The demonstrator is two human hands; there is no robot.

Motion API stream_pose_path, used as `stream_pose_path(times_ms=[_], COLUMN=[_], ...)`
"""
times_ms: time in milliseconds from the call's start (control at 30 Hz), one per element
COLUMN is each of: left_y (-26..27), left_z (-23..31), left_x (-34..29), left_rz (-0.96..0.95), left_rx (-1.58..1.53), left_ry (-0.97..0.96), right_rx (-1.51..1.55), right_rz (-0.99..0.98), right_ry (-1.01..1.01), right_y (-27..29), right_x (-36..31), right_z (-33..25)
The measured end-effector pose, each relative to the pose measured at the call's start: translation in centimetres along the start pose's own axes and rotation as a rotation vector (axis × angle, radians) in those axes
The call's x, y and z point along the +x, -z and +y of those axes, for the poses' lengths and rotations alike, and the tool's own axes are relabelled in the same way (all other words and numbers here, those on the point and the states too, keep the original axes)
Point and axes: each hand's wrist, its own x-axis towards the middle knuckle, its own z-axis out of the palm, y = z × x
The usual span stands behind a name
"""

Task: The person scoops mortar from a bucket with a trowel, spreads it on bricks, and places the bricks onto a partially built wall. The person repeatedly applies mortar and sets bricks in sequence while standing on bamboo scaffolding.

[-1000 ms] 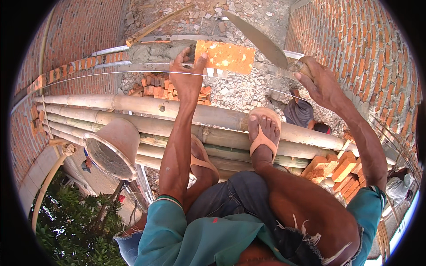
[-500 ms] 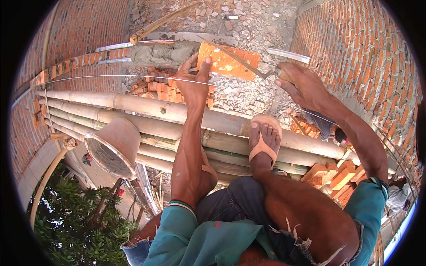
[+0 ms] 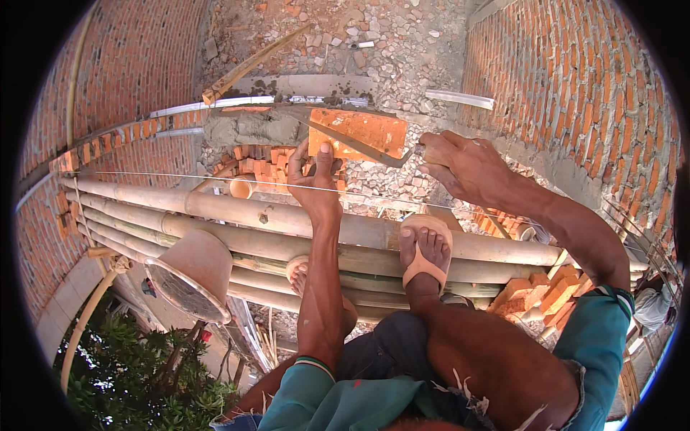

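My left hand point(image 3: 315, 176) grips an orange brick point(image 3: 384, 128) by its lower left end, thumb on the near face and fingers behind. My right hand point(image 3: 463, 167) is closed around the handle of a trowel point(image 3: 363, 149). Its narrow-looking blade slants across the front of the brick, tip toward the upper left; I cannot tell whether it touches. Just left of the brick, grey wet mortar point(image 3: 248, 129) coats the top of a low brick wall. A taut white string point(image 3: 223, 179) runs in front of my left wrist.
Bamboo poles point(image 3: 352, 230) lie side by side under my sandalled feet. A mortar-stained bucket point(image 3: 195, 269) stands at their left. Loose bricks point(image 3: 539, 298) are piled at the right, and more bricks point(image 3: 269, 164) lie below the wall. Brick walls point(image 3: 575, 93) rise on both sides.
The brick has come lower in the view and sits more level, with my left hand still on it. The trowel has moved down along with it. The whole view has shifted slightly.
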Motion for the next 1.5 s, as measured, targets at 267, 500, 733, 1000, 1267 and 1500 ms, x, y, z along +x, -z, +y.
stream_pose_path(times_ms=[267,500,733,1000,1267,1500], left_y=[0.3,-0.7,-4.0,-5.4,-6.1,-5.8], left_z=[-0.5,-0.2,-1.3,-2.6,-4.3,-3.4], left_x=[0.2,-0.8,-3.9,-4.0,-3.2,-3.6], left_rz=[0.006,0.091,0.150,0.223,0.282,0.297], left_rx=[-0.003,-0.032,-0.184,-0.366,-0.294,-0.331], left_ry=[0.068,0.001,0.246,0.145,0.035,0.135], right_rx=[0.040,-0.089,-0.566,-0.876,-0.764,-0.353], right_rz=[0.001,0.051,-0.007,-0.165,-0.134,-0.145], right_ry=[0.015,0.024,-0.070,0.024,0.151,-0.030], right_y=[0.7,3.9,8.4,9.0,10.2,11.1], right_x=[0.8,1.4,4.3,9.2,11.5,12.3], right_z=[0.1,-0.3,1.1,-2.9,-3.4,-5.0])
